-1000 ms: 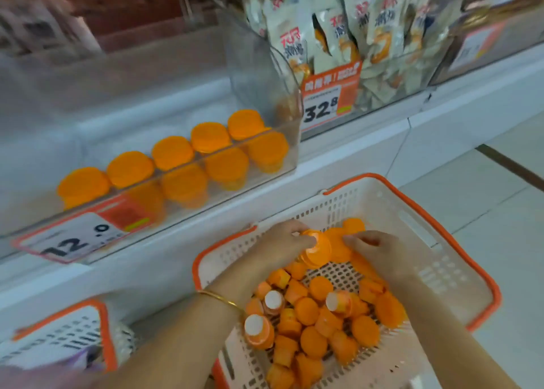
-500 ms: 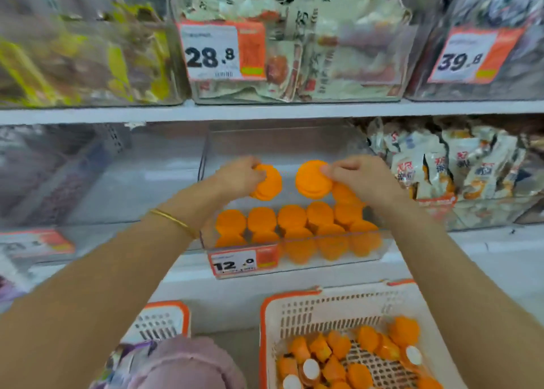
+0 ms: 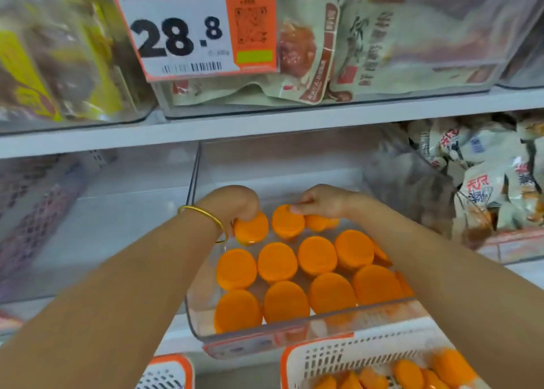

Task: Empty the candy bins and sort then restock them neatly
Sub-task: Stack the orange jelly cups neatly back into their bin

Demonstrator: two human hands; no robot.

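Observation:
A clear plastic bin [image 3: 195,324] on the lower shelf holds several orange jelly cups [image 3: 276,260] standing upside down in rows. My left hand [image 3: 232,204] grips one orange cup [image 3: 251,228] at the back left of the rows. My right hand [image 3: 319,202] pinches another orange cup [image 3: 287,222] beside it, with one more cup [image 3: 319,222] under its palm. A white basket with an orange rim [image 3: 300,356] below the shelf holds more loose orange cups [image 3: 409,372].
Bins of packaged snacks [image 3: 368,44] fill the upper shelf behind a 28.8 price tag [image 3: 188,29]. White snack bags [image 3: 494,182] sit in the bin to the right. A second basket [image 3: 169,372] is at the bottom left. The shelf space left of the clear bin holds a purple-tinted bin [image 3: 35,206].
Both hands lifted cups out of the basket, carried them up to the bin, and have lowered them onto the back row. The camera has moved closer to the shelf.

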